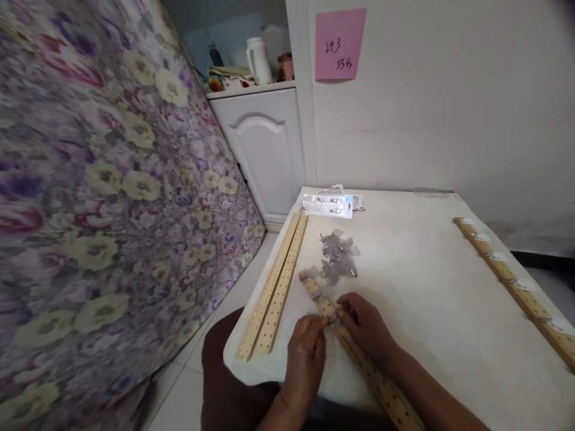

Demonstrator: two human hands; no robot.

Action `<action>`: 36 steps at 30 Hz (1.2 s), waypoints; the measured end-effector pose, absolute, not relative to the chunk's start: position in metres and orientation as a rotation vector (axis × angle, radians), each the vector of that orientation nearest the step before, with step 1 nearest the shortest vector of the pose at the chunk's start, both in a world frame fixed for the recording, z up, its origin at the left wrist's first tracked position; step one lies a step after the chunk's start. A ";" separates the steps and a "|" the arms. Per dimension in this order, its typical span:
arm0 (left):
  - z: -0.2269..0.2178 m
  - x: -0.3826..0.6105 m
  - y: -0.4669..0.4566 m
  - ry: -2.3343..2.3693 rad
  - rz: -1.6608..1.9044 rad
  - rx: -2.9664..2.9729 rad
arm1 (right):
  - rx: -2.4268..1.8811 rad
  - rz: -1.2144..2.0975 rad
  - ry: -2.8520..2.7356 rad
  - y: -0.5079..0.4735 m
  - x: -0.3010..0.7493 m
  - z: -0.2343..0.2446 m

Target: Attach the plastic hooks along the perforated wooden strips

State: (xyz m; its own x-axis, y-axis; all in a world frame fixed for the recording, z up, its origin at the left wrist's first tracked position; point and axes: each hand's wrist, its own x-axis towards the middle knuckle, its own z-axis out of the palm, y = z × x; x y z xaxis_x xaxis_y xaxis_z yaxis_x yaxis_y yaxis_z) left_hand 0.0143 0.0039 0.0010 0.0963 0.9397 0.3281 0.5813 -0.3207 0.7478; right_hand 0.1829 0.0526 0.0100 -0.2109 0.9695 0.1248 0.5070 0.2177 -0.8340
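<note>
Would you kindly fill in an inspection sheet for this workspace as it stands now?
Surface: white table.
Job's things: perforated wooden strip under both hands; small clear hook at the fingertips; pile of clear hooks beyond.
Clutter: paired strips at the left edge; strip with white pads at the right; blister pack at the far edge.
Hands: left hand and right hand meet fingertips on the strip; grip unclear.
Cables: nothing seen.
Surroundings: floral cloth left, white cabinet, pink note on wall.

A pink sticky note (340, 43) reads "243" (characters beneath illegible).
</note>
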 end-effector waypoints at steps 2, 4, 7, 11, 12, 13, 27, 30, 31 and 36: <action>0.001 0.015 0.004 1.486 1.101 1.946 | -1.389 0.894 -1.809 0.053 0.182 0.010; 0.002 0.015 0.004 1.489 1.104 1.949 | -1.412 0.899 -1.806 0.053 0.181 0.010; 0.005 0.016 0.004 1.496 1.115 1.950 | -1.449 0.872 -1.813 0.053 0.179 0.011; 0.009 0.017 0.003 1.510 1.116 1.940 | -1.464 0.838 -1.813 0.054 0.177 0.012; 0.010 0.018 0.004 1.511 1.110 1.937 | -1.458 0.831 -1.814 0.054 0.177 0.011; 0.010 0.018 0.004 1.511 1.105 1.932 | -1.452 0.825 -1.815 0.054 0.177 0.011; 0.011 0.020 0.010 1.636 1.019 1.815 | -1.388 0.780 -1.836 0.055 0.178 0.007; 0.012 0.021 0.010 1.650 1.023 1.807 | -1.393 0.770 -1.841 0.055 0.178 0.008; 0.012 0.021 0.010 1.650 1.022 1.809 | -1.395 0.768 -1.841 0.055 0.177 0.008; 0.012 0.020 0.010 1.630 1.045 1.845 | -1.411 0.788 -1.834 0.055 0.177 0.010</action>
